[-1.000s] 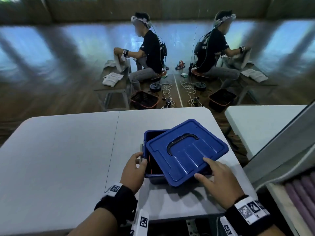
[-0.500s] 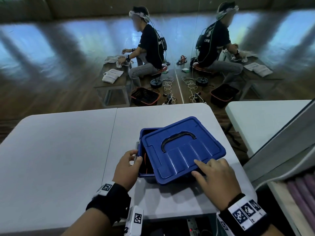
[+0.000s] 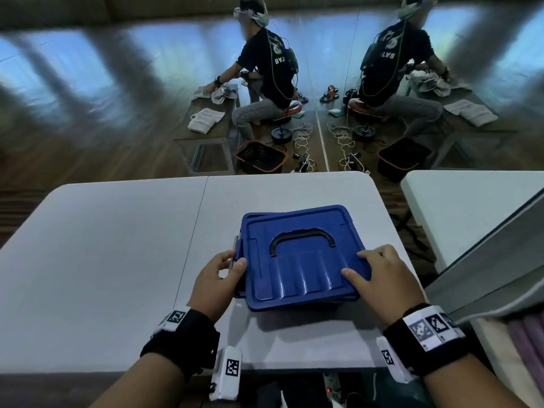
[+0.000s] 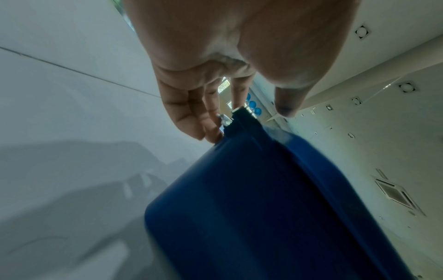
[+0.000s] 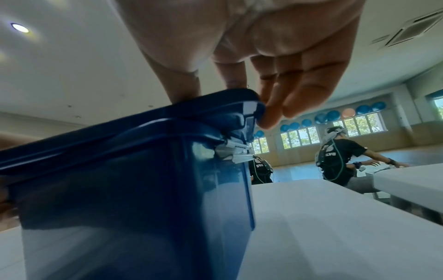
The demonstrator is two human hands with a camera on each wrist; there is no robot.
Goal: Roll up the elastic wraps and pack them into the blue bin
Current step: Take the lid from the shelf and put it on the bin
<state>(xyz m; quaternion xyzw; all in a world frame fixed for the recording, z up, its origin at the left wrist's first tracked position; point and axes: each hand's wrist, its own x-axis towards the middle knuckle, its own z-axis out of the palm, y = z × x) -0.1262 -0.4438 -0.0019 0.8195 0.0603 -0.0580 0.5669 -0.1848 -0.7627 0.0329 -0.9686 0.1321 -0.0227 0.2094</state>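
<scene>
The blue bin [image 3: 239, 291] stands on the white table [image 3: 117, 260] near its front edge, and the blue lid [image 3: 303, 260] with its black handle lies almost squarely over it. My left hand [image 3: 232, 265] pinches the bin's left rim at the grey latch [image 4: 224, 120], thumb on the lid's edge. My right hand [image 3: 371, 269] grips the lid's right edge, thumb on top and fingers [image 5: 268, 117] curled under the rim. The lid [image 5: 143, 115] sits just above the bin's wall [image 5: 143, 189]. No wrap shows; the bin's inside is hidden.
A second white table [image 3: 471, 207] stands to the right, with a slanted grey panel [image 3: 485, 260] nearer me. Beyond the table's far edge a person [image 3: 270, 72] sits at a bench with towels, doubled in a mirror. Dark baskets [image 3: 260, 157] and cables lie on the floor.
The lid lay askew, leaving the bin's left side open; it has turned and slid left to cover the bin. My right hand moved with it and my left thumb came onto its edge.
</scene>
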